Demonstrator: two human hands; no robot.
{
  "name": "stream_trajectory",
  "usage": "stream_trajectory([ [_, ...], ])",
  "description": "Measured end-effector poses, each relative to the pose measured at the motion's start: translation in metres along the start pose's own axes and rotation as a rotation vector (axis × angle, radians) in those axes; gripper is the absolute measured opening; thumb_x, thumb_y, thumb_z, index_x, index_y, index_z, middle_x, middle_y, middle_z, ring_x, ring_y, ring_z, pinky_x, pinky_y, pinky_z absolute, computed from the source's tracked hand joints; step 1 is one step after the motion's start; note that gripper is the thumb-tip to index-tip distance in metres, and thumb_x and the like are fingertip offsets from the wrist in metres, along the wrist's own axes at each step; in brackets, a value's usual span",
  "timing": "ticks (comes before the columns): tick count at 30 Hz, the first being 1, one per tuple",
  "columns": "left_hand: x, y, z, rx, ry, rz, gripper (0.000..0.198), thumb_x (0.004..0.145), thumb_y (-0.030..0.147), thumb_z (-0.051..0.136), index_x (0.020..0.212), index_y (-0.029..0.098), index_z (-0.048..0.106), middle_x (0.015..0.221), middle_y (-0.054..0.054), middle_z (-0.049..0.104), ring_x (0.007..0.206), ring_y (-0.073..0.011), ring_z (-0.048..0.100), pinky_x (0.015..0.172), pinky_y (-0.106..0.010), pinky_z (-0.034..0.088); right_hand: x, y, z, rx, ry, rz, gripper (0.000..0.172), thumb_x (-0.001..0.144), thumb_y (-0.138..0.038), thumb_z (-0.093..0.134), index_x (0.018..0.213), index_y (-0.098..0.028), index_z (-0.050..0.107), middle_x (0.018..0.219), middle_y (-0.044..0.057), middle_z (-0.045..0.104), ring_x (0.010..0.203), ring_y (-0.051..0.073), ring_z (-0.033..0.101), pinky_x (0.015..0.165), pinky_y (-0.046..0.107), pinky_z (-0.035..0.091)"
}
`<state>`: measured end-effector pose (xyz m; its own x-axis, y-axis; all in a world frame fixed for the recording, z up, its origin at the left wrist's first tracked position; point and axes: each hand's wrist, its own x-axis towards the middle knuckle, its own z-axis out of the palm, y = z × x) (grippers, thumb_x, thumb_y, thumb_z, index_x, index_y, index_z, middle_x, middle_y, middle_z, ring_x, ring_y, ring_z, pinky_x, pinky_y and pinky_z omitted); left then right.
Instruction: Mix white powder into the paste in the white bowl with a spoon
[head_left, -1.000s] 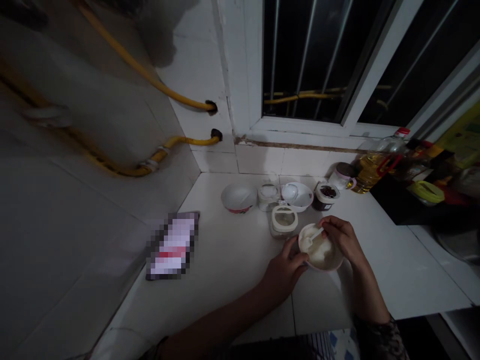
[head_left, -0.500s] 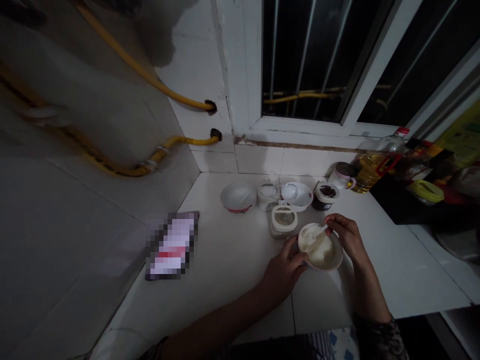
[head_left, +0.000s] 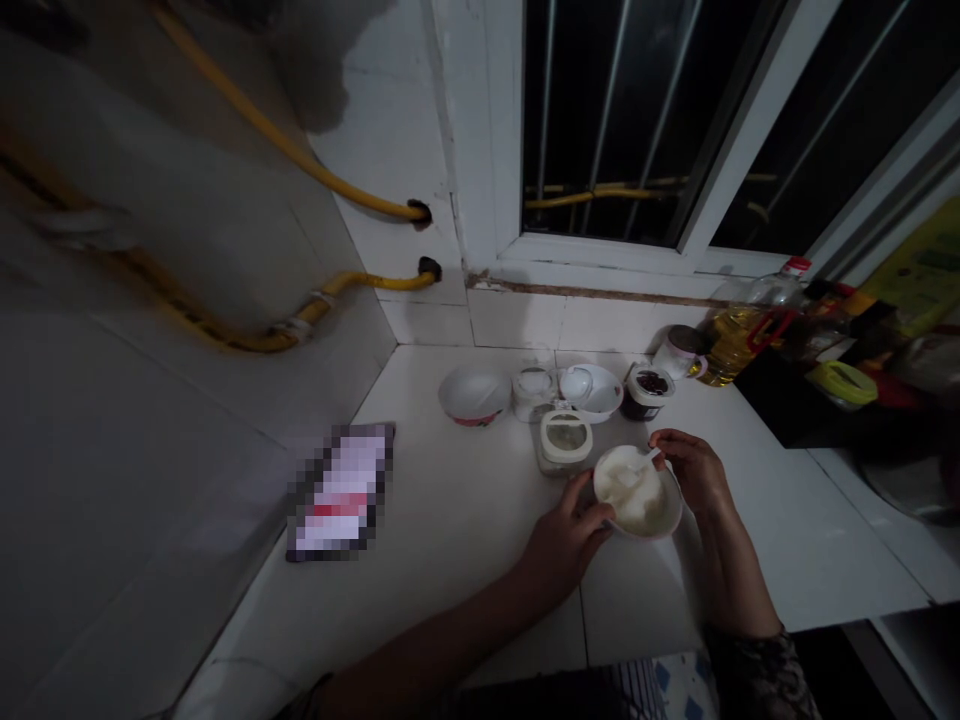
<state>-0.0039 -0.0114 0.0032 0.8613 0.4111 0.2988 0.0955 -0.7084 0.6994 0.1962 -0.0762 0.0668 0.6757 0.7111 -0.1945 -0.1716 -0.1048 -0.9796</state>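
My left hand (head_left: 568, 528) grips the left rim of a white bowl (head_left: 670, 515), fingers and thumb closed on its edge. Inside lies a pale, whitish food (head_left: 632, 500) whose kind I cannot make out. Between the fingertips of my right hand (head_left: 694, 472) is the handle of a small white spoon (head_left: 643, 462), its tip down in the food. Just behind the bowl stands a clear jar with a white lid (head_left: 566, 445). A jar of dark red contents (head_left: 649, 391) sits farther back, beyond my right hand.
At the back are a bowl with a red pattern (head_left: 474, 395), another lidded jar (head_left: 534, 392) and a bowl holding a white ladle (head_left: 600, 392). A mug (head_left: 679, 352), an oil bottle (head_left: 739, 335) and a black box (head_left: 787, 395) line the right. A blurred-out flat object (head_left: 341, 495) lies left.
The spoon has shifted slightly within the bowl, and its handle sits at a lower angle. My left hand keeps its hold on the rim.
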Motion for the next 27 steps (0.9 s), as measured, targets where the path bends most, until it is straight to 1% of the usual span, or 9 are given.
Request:
stream_trajectory([
  [5,-0.0003,-0.001,0.0003,0.0,0.001,0.008,0.016,0.085,0.012,0.056,0.097,0.021,0.06,0.139,-0.009,0.036,0.093,-0.0181,0.063,0.086,-0.037,0.053,-0.0005,0.0,0.0011,-0.028,0.005,-0.031,0.009,0.051,-0.023,0.063,0.058,-0.018,0.064,0.042,-0.002,0.052,0.042,0.012,0.044,0.046,0.026,0.031],
  [9,-0.0012,-0.0011,-0.0006,0.01,-0.007,0.003,0.015,0.086,0.014,0.056,0.098,0.022,0.06,0.141,-0.008,0.035,0.093,-0.0176,0.063,0.086,-0.036,0.054,0.0002,0.0009,-0.0011,-0.034,0.011,-0.055,0.008,0.052,-0.022,0.063,0.058,-0.017,0.065,0.044,-0.002,0.054,0.043,0.012,0.045,0.048,0.026,0.032],
  [14,-0.0009,-0.0012,-0.0007,0.018,-0.019,-0.005,0.019,0.084,0.011,0.058,0.099,0.022,0.059,0.14,-0.008,0.034,0.095,-0.0169,0.062,0.087,-0.035,0.053,0.0024,0.0046,-0.0038,-0.056,0.015,-0.081,0.01,0.055,-0.025,0.063,0.06,-0.017,0.065,0.04,-0.003,0.051,0.044,0.012,0.044,0.052,0.026,0.033],
  [20,0.0,-0.0002,-0.0009,0.008,-0.02,-0.008,0.02,0.083,0.008,0.058,0.098,0.021,0.06,0.139,-0.01,0.035,0.096,-0.0189,0.062,0.087,-0.037,0.052,0.0016,0.0077,-0.0025,-0.098,-0.002,-0.125,0.01,0.06,-0.028,0.064,0.063,-0.018,0.064,0.046,-0.003,0.053,0.044,0.011,0.043,0.05,0.026,0.031],
  [23,-0.0001,0.0,-0.0011,0.004,-0.018,-0.006,0.019,0.083,0.009,0.057,0.097,0.021,0.06,0.139,-0.01,0.035,0.096,-0.0195,0.062,0.086,-0.037,0.053,-0.0009,0.0059,-0.0012,-0.132,0.002,-0.169,0.012,0.063,-0.031,0.064,0.065,-0.018,0.064,0.045,-0.004,0.051,0.046,0.011,0.043,0.052,0.026,0.032],
  [27,-0.0004,-0.0015,-0.0003,0.008,-0.01,0.002,0.018,0.083,0.01,0.058,0.098,0.021,0.06,0.139,-0.009,0.036,0.094,-0.0179,0.062,0.085,-0.036,0.053,-0.0034,0.0029,0.0,-0.166,0.018,-0.238,0.016,0.065,-0.034,0.065,0.066,-0.018,0.064,0.045,-0.004,0.05,0.048,0.012,0.044,0.055,0.026,0.033],
])
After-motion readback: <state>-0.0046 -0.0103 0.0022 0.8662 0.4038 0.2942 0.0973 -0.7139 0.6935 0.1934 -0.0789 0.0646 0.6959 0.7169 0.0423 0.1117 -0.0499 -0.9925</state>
